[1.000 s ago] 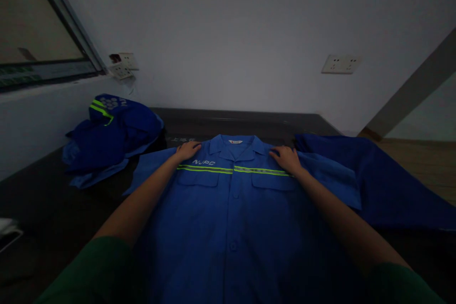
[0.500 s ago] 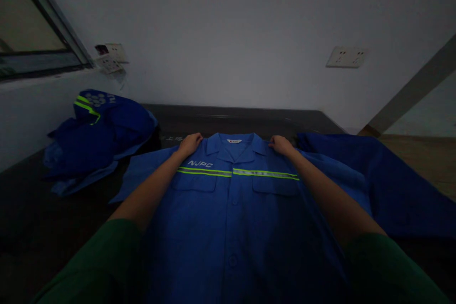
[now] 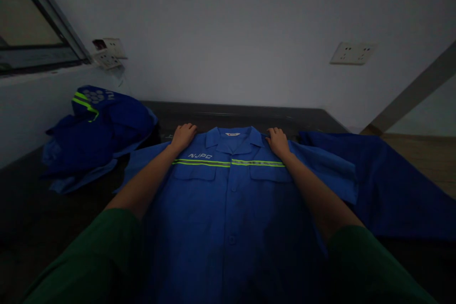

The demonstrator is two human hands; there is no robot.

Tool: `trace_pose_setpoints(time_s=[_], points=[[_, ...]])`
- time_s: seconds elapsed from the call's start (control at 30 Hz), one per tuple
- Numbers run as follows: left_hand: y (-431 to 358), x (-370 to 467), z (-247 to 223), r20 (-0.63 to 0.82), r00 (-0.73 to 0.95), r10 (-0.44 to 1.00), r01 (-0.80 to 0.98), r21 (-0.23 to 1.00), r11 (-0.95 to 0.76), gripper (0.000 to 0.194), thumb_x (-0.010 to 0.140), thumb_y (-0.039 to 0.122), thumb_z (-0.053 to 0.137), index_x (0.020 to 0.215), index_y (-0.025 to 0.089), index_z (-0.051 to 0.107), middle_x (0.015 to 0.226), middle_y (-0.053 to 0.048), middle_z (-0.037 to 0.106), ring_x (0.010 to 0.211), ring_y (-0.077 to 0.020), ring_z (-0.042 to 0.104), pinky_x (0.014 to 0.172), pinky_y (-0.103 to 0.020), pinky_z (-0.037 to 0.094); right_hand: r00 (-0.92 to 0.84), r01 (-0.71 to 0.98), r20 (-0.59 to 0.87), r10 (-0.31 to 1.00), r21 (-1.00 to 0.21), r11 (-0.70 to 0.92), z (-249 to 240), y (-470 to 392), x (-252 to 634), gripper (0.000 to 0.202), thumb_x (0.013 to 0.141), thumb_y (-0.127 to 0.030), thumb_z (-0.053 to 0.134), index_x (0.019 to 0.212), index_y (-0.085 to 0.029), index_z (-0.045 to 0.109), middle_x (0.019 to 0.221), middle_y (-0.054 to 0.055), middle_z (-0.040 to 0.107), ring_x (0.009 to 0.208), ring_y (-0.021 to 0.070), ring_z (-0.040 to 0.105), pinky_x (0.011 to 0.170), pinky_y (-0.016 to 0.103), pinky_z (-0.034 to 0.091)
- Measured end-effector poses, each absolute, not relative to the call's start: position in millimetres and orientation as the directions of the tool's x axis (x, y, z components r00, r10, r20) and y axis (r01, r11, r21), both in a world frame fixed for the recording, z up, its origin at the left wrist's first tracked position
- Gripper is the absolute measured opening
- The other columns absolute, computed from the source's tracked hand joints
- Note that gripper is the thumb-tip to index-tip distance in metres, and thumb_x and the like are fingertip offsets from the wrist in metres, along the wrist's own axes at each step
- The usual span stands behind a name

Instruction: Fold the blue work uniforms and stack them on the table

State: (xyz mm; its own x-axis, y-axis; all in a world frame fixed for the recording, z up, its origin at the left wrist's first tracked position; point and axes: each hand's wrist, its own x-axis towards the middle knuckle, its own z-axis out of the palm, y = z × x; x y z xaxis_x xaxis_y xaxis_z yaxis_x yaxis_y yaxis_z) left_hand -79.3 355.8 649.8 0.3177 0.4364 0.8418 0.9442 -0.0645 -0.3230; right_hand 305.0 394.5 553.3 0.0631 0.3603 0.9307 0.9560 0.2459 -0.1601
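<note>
A blue short-sleeved work shirt (image 3: 199, 199) lies spread face up, its collar away from me. It has a yellow-green and grey reflective stripe, two flap pockets and the letters NJPC on the chest. My left hand (image 3: 183, 137) rests on the shoulder left of the collar, fingers stretched out and slightly apart. On the opposite shoulder lies my right hand (image 3: 278, 141), palm down, fingers also apart. Neither hand pinches the cloth. The shirt's lower part runs into dark shadow.
A crumpled pile of blue clothing (image 3: 96, 128) with reflective strips sits at the left. Darker blue cloth (image 3: 392, 185) is spread at the right, partly under a sleeve. Behind the dark tabletop (image 3: 228, 113) rises a wall with sockets (image 3: 352, 53). A window (image 3: 32, 19) is at upper left.
Both hands have gone from pinching the shirt's shoulders to lying on them with fingers spread. The collar has shifted slightly away from me, and the right sleeve end has drawn inward.
</note>
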Motion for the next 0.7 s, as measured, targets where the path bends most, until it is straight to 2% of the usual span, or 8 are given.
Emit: trace_pose_setpoints(time_s=[0.07,0.13,0.23,0.33,0.43,0.57,0.7], points=[[346.5,-81.1,638.4,0.839,0.337,0.426,0.937,-0.345,-0.062,0.035,0.093,0.022,0.038,0.124,0.024,0.055,0.128,-0.011,0.054,0.124,-0.0281,0.045,0.104,-0.042,0.032,0.042,0.950,0.959,0.282,-0.125,0.285,545.5,381.3,305.7,0.035,0.093,-0.024,0.045,0.127,-0.015,0.052,0.128,0.014,0.055,0.119,0.0279,0.046,0.096,0.038,0.039],[338.1,-87.5,623.2,0.801,0.365,0.474,0.924,-0.375,-0.079,0.037,0.094,0.027,0.040,0.128,0.027,0.054,0.134,-0.008,0.053,0.126,-0.0273,0.044,0.106,-0.042,0.031,0.013,0.945,0.964,0.265,-0.099,0.312,530.9,368.1,307.6,0.037,0.094,-0.026,0.044,0.129,-0.015,0.052,0.131,0.014,0.053,0.121,0.0279,0.045,0.100,0.038,0.037],[329.1,-107.2,600.8,0.707,0.371,0.602,0.917,-0.381,-0.118,0.047,0.094,0.042,0.039,0.138,0.028,0.046,0.146,-0.005,0.044,0.135,-0.0263,0.037,0.110,-0.040,0.028,-0.049,0.945,0.933,0.356,-0.072,0.319,496.8,354.6,313.3,0.039,0.095,-0.035,0.043,0.128,-0.018,0.056,0.137,0.013,0.051,0.123,0.0290,0.046,0.102,0.041,0.037],[324.4,-133.2,589.1,0.667,0.372,0.646,0.919,-0.360,-0.157,0.053,0.095,0.043,0.032,0.145,0.025,0.038,0.153,-0.003,0.033,0.142,-0.0232,0.025,0.113,-0.038,0.023,-0.080,0.946,0.894,0.441,-0.072,0.316,462.7,352.7,321.3,0.043,0.096,-0.041,0.039,0.132,-0.022,0.054,0.140,0.011,0.049,0.126,0.0288,0.046,0.103,0.045,0.037],[317.3,-157.4,591.1,0.672,0.450,0.588,0.889,-0.402,-0.220,0.051,0.096,0.037,0.028,0.143,0.021,0.041,0.152,-0.004,0.036,0.142,-0.0197,0.026,0.114,-0.037,0.022,-0.100,0.937,0.904,0.417,-0.056,0.345,445.8,356.7,327.5,0.044,0.097,-0.039,0.037,0.134,-0.021,0.052,0.141,0.011,0.050,0.130,0.0270,0.043,0.106,0.046,0.035],[293.0,-180.1,598.5,0.715,0.468,0.520,0.876,-0.453,-0.165,0.049,0.092,0.028,0.037,0.138,0.016,0.047,0.148,-0.011,0.041,0.134,-0.0247,0.037,0.111,-0.043,0.026,-0.111,0.903,0.942,0.316,-0.037,0.427,447.4,353.9,328.0,0.043,0.096,-0.035,0.037,0.126,-0.014,0.059,0.133,0.016,0.056,0.125,0.0274,0.049,0.105,0.046,0.038],[247.0,-189.6,579.7,0.828,0.395,0.398,0.917,-0.379,-0.122,0.046,0.087,0.021,0.042,0.130,0.013,0.054,0.137,-0.015,0.050,0.126,-0.0270,0.044,0.107,-0.044,0.031,-0.039,0.835,0.984,0.172,-0.063,0.547,445.3,321.4,326.5,0.041,0.091,-0.034,0.042,0.118,-0.012,0.063,0.129,0.018,0.058,0.124,0.0295,0.049,0.106,0.050,0.037]])
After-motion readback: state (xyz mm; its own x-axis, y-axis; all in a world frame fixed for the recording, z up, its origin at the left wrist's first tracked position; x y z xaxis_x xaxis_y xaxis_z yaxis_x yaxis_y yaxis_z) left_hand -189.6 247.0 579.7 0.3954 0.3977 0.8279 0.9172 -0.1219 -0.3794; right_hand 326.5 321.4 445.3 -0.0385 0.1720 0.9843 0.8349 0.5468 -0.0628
